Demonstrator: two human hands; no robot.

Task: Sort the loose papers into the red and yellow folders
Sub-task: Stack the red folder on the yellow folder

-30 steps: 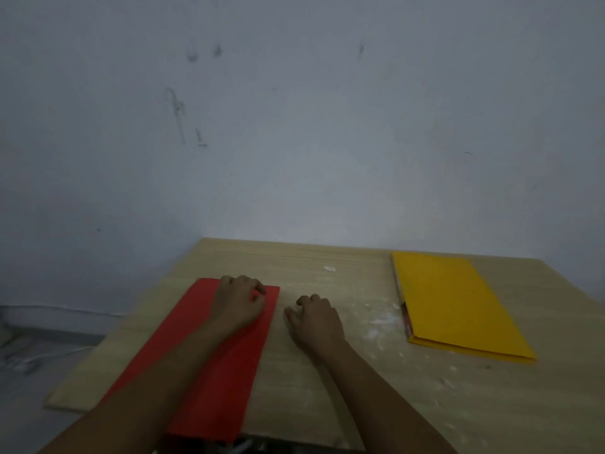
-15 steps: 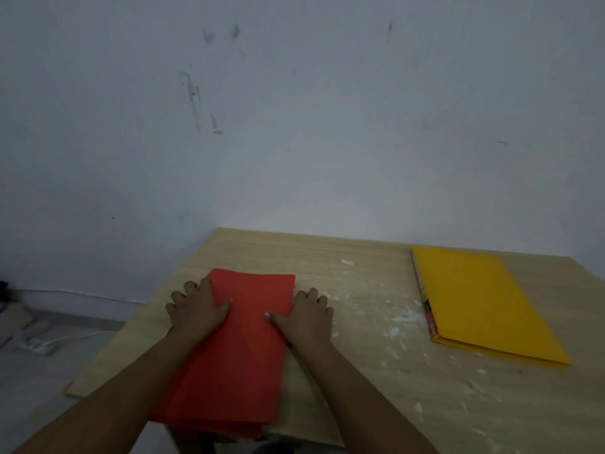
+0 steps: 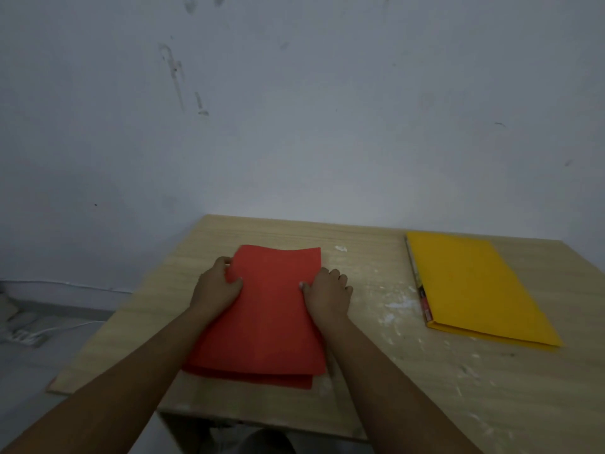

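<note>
Red paper folder (image 3: 271, 309), flat and closed, lying on pale wooden tabletop (image 3: 376, 371) toward its left half, far edge slightly buckled, lower layers peeking out at near edge. Gripped at left edge by left hand (image 3: 217, 286), thumb on top, fingers curled around the side. Gripped at right edge by right hand (image 3: 329, 291), thumb pressed on the cover, fingers curled at the rim. Yellow paper folder (image 3: 471, 283) closed, well apart to the right, sheet edges visible along its left side.
</note>
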